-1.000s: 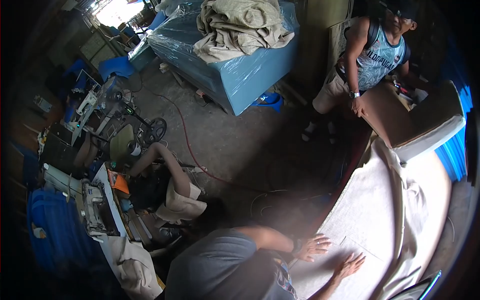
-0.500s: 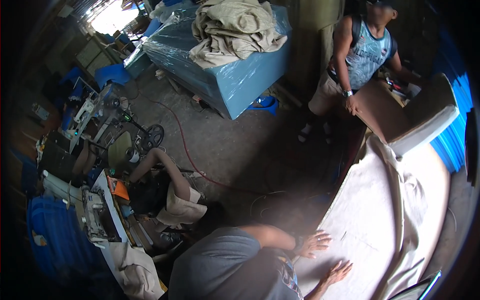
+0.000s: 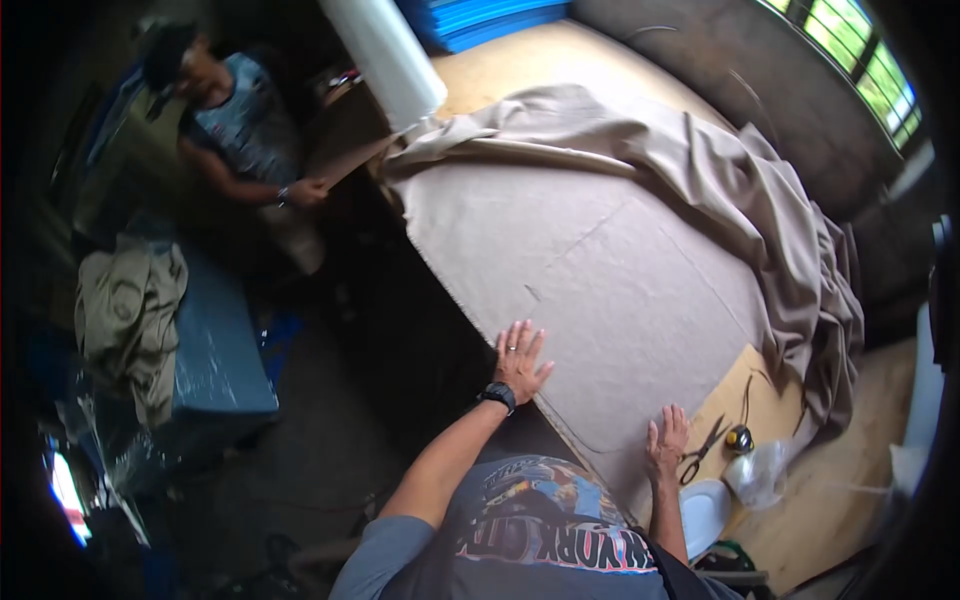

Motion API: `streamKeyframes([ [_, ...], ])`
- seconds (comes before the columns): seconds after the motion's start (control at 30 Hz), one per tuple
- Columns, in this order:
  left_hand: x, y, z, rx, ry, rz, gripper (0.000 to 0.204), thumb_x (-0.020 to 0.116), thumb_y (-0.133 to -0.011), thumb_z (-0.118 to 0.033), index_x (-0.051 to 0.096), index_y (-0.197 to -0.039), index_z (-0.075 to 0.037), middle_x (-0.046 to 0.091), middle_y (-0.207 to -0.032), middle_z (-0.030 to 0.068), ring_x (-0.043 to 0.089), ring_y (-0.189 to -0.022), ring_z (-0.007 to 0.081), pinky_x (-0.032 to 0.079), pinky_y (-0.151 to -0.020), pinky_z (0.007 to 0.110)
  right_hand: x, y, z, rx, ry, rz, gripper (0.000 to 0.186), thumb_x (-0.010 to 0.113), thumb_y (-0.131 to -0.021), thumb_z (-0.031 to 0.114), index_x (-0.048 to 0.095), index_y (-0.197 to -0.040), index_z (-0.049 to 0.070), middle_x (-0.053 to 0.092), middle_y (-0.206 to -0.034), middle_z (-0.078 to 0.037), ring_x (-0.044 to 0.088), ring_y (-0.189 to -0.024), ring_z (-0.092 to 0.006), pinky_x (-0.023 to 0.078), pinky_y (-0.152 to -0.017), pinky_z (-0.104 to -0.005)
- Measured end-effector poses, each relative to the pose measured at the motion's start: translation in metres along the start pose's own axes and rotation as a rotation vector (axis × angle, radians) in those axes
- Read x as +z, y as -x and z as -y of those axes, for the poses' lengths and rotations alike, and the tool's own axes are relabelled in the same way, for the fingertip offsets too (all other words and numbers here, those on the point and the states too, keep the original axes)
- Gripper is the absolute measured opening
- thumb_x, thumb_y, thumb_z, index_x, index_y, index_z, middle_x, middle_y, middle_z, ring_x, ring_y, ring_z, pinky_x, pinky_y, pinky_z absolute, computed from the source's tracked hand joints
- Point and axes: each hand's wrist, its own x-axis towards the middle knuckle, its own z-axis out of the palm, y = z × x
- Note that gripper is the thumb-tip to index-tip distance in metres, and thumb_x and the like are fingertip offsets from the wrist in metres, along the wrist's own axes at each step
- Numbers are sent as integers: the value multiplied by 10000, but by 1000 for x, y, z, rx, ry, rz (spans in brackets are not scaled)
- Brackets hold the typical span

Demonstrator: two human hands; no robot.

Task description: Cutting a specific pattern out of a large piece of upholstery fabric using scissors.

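My left hand (image 3: 518,361) lies open on the near-left edge of a beige fabric sheet (image 3: 590,270), fingers spread. My right hand (image 3: 667,440) rests open on the same sheet, near its lower right edge. Faint lines cross the sheet. Its far and right sides are bunched in loose folds (image 3: 760,210). Just right of my right hand, on the plywood table (image 3: 800,520), lie black scissors (image 3: 700,452), a yellow-and-black tape measure (image 3: 739,438), a clear plastic bag (image 3: 760,472) and a white round object (image 3: 705,510).
A co-worker (image 3: 240,130) stands at the far left, gripping a brown board (image 3: 345,140) beside a long white piece (image 3: 385,65). Blue sheets (image 3: 490,22) are stacked at the back. A barred window (image 3: 845,50) is upper right. A wrapped blue block (image 3: 225,350) carries crumpled cloth (image 3: 125,310).
My view has swung right, bringing the table to the middle and the window, scissors and tape measure into sight. Both my hands remain spread on the fabric. The co-worker still holds the board.
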Motion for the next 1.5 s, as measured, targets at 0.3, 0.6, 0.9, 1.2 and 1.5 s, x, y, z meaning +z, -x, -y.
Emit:
streamKeyframes([
  [0.3, 13, 1, 2, 25, -104, 9, 725, 542, -935, -481, 336, -1518, -102, 215, -1591, 218, 180, -1470, 409, 108, -1180, 577, -40, 59, -40, 250, -112, -211, 318, 650, -856, 127, 610, -1150, 12, 628, -1103, -193, 587, -1025, -380, 442, -925, -474],
  [0.6, 11, 7, -21, 41, -96, 64, 604, 587, -937, -357, 454, -1447, -61, 265, -1580, 213, 205, -1470, 406, 119, -1178, 592, -81, 54, -75, 421, -218, -232, 105, 638, -851, 95, 669, -912, 15, 676, -876, -173, 662, -830, -353, 519, -743, -416],
  [0.9, 27, 64, -107, 385, 127, 313, 529, 633, -906, -266, 515, -1397, -109, 355, -1542, 173, 253, -1458, 383, 162, -1184, 569, -53, 47, -70, 526, 26, 5, 433, 700, -838, 317, 539, -1104, 17, 617, -1017, -203, 617, -967, -410, 503, -820, -495],
  [1.2, 29, 68, -116, 516, 209, 318, 421, 658, -898, -240, 610, -1292, -102, 424, -1497, 144, 328, -1427, 351, 219, -1171, 562, -52, 40, -74, 558, -8, 148, 305, 643, -816, 167, 528, -1058, 20, 642, -911, -224, 644, -876, -417, 502, -783, -511],
  [1.5, 19, 78, -113, 409, 427, 173, 359, 677, -844, -75, 643, -1202, -65, 623, -1246, 111, 594, -1147, 308, 464, -973, 441, -48, 41, -95, 643, -337, 14, 320, 666, -773, 144, 543, -1047, 35, 632, -782, -109, 653, -739, -281, 514, -674, -406],
])
